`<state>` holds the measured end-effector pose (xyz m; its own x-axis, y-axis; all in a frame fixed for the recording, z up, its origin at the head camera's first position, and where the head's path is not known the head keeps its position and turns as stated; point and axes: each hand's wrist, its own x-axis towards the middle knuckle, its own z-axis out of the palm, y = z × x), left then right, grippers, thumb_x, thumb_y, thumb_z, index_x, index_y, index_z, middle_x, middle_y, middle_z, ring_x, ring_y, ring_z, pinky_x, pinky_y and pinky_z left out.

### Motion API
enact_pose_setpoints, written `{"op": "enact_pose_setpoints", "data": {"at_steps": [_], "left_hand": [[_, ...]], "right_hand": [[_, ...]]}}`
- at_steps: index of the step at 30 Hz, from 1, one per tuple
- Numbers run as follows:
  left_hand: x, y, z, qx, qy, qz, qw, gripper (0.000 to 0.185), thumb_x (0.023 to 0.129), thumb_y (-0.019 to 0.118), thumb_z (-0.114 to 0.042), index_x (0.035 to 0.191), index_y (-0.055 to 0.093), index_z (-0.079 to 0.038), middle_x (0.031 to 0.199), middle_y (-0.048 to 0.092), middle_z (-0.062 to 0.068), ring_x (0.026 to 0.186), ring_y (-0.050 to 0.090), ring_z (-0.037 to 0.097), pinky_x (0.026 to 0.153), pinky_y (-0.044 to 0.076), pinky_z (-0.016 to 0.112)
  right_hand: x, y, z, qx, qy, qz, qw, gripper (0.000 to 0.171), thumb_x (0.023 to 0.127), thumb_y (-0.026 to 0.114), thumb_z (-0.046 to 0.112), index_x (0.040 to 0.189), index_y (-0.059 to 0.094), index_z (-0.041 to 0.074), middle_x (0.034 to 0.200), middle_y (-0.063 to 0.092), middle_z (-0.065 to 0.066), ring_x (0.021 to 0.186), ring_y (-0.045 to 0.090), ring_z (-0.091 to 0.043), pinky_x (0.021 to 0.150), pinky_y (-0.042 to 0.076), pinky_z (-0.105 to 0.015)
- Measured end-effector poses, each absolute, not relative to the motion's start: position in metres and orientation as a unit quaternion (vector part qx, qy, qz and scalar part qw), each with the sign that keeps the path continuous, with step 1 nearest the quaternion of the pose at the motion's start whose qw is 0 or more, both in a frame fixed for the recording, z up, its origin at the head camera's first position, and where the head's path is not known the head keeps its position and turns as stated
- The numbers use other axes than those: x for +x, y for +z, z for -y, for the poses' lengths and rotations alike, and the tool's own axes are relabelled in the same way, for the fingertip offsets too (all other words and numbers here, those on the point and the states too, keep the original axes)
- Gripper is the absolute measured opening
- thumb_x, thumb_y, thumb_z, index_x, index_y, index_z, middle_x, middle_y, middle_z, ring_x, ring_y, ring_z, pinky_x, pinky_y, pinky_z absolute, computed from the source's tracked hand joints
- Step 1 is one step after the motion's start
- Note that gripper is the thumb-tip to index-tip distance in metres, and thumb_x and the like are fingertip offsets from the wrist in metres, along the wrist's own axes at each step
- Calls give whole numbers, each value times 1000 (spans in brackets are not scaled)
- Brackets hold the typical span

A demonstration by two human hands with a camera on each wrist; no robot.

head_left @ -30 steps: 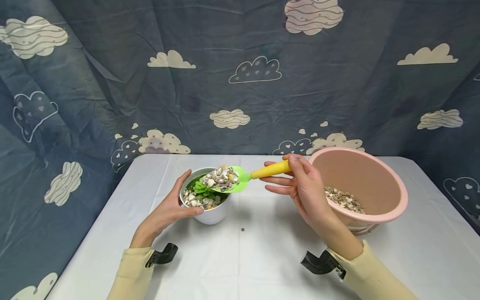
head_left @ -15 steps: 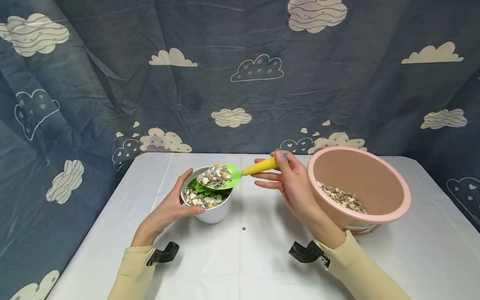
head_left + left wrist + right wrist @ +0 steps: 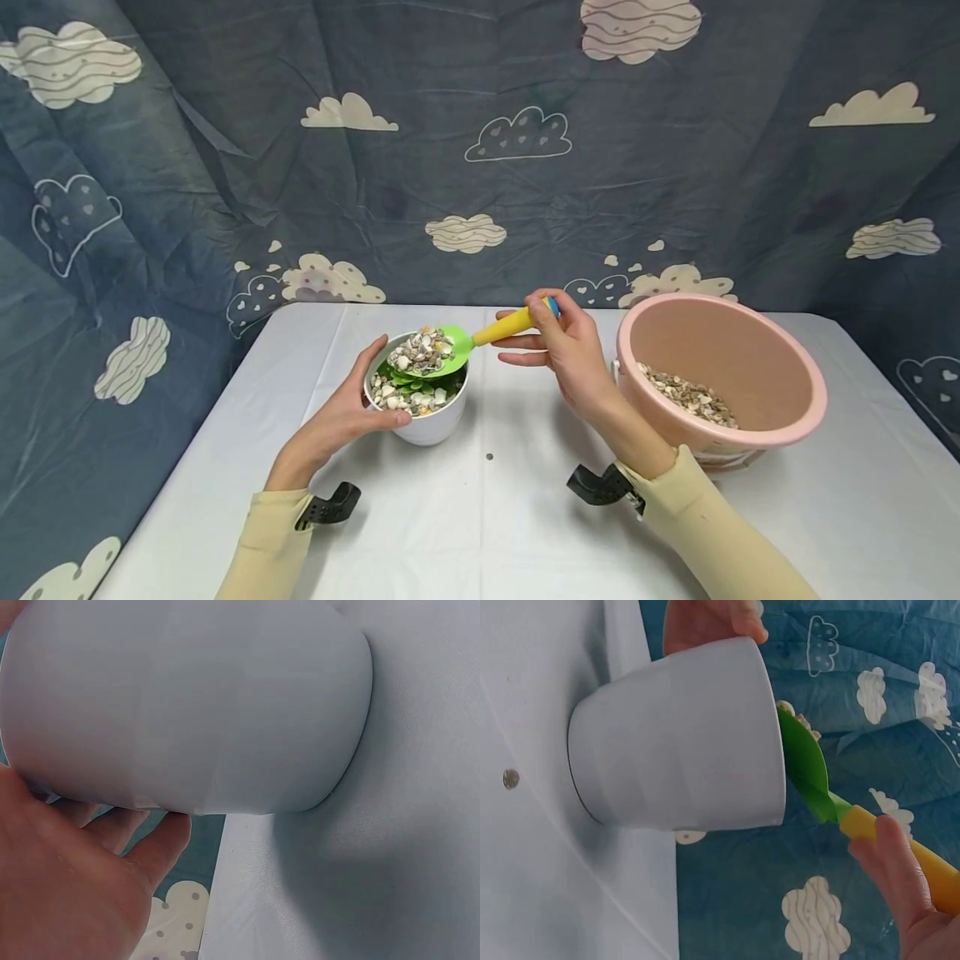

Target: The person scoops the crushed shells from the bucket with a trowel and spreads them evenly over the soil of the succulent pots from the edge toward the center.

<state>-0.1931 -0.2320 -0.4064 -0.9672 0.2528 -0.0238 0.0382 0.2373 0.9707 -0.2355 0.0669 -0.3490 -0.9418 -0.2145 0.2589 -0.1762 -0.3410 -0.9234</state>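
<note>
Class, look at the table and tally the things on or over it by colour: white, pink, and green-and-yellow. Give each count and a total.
White: 1, the pot
Pink: 1, the basin
Green-and-yellow: 1, the scoop
Total: 3

The head view looks forward and down over the whole surface (image 3: 480, 517). Both wrist views sit close and low, facing the white pot (image 3: 429, 423) (image 3: 187, 705) (image 3: 679, 742), which all three views share.

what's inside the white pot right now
The white pot holds a green succulent ringed by small pebbles. The loaded green scoop covers the far side; below the pebbles is hidden.
</note>
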Motion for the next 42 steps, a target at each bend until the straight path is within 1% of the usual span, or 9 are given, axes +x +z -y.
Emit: {"op": "enact_pose_setpoints", "data": {"at_steps": [3, 10, 20, 26, 30, 38, 42], "left_hand": [[-194, -406, 232, 95, 613, -779, 88, 113, 74, 86, -23, 158, 11, -29, 160, 15, 13, 142, 23, 33, 113, 19, 51], [-194, -407, 232, 96, 615, -778, 87, 113, 74, 85, -22, 158, 10, -29, 160, 14, 11, 143, 22, 32, 114, 18, 51], [-193, -406, 232, 96, 619, -775, 89, 113, 75, 85, -22, 158, 10, -27, 160, 14, 11, 143, 22, 32, 114, 18, 50], [-193, -406, 232, 95, 617, -776, 89, 113, 75, 85, -23, 158, 10, -29, 160, 13, 12, 143, 22, 33, 113, 20, 51], [-193, -406, 232, 95, 615, -778, 89, 112, 75, 85, -24, 158, 11, -30, 161, 13, 11, 144, 20, 32, 113, 19, 51], [-193, -405, 232, 99, 617, -776, 88, 112, 75, 85, -22, 158, 10, -28, 161, 13, 11, 144, 20, 32, 114, 17, 51], [-193, -406, 232, 100, 619, -774, 88, 113, 75, 85, -22, 159, 10, -26, 161, 14, 10, 144, 21, 32, 114, 18, 51]], "right_hand": [[-236, -347, -66, -177, -791, -586, 10, 23, 102, 55, 24, 108, 49, 3, 114, 64, -29, 89, 69, -42, 70, 56, -52], [-241, -342, -64, -213, -765, -608, -1, 15, 103, 52, 13, 109, 50, -1, 110, 64, -32, 90, 69, -40, 71, 57, -49], [-242, -333, -61, -241, -724, -646, -10, 22, 103, 53, 19, 111, 50, -1, 111, 63, -32, 93, 69, -37, 73, 57, -44], [-241, -328, -60, -247, -711, -658, -13, 22, 103, 54, 19, 110, 51, -2, 108, 65, -27, 94, 69, -36, 74, 57, -43], [-240, -325, -59, -248, -704, -666, -13, 23, 102, 54, 19, 112, 50, -2, 108, 66, -25, 94, 69, -34, 74, 58, -42], [-237, -322, -56, -253, -690, -678, -24, 24, 102, 55, 19, 113, 51, -2, 105, 67, -21, 90, 71, -32, 73, 58, -41], [-236, -320, -55, -252, -679, -688, -31, 23, 101, 55, 18, 113, 52, -1, 104, 68, -20, 89, 71, -31, 72, 58, -39]]}}
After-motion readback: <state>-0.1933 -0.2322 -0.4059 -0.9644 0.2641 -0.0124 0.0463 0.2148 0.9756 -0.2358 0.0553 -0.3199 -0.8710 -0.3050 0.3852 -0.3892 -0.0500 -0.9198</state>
